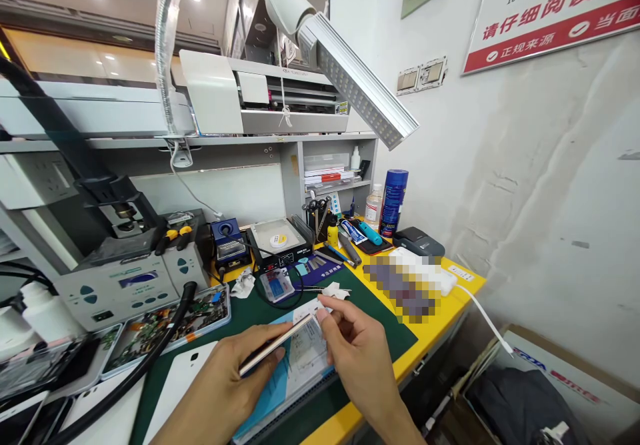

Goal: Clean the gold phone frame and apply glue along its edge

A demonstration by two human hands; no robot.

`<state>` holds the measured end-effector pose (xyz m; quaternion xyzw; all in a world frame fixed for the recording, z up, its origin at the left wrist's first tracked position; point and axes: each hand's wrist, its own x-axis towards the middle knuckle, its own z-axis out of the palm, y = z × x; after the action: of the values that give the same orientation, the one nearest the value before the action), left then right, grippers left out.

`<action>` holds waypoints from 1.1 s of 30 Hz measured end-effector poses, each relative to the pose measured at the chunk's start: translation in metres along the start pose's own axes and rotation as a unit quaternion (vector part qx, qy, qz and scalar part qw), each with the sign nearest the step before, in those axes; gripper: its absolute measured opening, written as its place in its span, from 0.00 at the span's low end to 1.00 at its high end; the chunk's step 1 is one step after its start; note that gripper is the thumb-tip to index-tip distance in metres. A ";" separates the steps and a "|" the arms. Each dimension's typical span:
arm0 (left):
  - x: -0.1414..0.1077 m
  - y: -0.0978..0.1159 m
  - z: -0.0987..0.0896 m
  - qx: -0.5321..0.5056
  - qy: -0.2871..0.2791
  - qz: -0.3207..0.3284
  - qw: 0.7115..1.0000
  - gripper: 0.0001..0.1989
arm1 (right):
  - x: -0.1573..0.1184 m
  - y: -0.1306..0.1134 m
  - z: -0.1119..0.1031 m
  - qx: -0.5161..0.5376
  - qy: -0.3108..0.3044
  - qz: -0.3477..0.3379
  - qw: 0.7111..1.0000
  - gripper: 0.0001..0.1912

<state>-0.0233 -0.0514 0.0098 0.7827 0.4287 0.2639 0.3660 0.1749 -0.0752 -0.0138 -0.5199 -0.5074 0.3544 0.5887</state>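
My left hand grips a thin phone, seen nearly edge-on, with a pale rim and a dark side; the thumb and fingers clasp its near end. At the phone's far end is my right hand, its thumb and forefinger pinched together. What lies between those fingertips, if anything, I cannot make out. Below both hands a blue-and-white box or pad with printed markings lies on the green mat, partly covered by my hands. A white phone back or tablet lies left of my left wrist.
A soldering station stands left, its black hose crossing a tray of circuit parts. Behind the mat are a hot plate, tweezers and crumpled tissue. A blue can stands back right; a lamp hangs overhead.
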 end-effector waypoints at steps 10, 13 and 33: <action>-0.001 0.007 0.000 -0.003 0.022 0.005 1.000 0.20 | 0.000 -0.001 0.000 -0.016 -0.001 -0.006 1.000 0.26; -0.001 0.007 0.000 -0.007 0.019 0.006 1.000 0.20 | 0.000 -0.002 0.001 -0.018 0.002 -0.007 1.000 0.26; -0.001 0.006 0.002 0.034 -0.010 0.015 0.999 0.21 | 0.004 -0.011 0.000 -0.035 -0.029 -0.012 0.999 0.22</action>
<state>-0.0197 -0.0550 0.0137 0.8035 0.4217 0.2473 0.3397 0.1742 -0.0739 -0.0027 -0.5239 -0.5423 0.3444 0.5594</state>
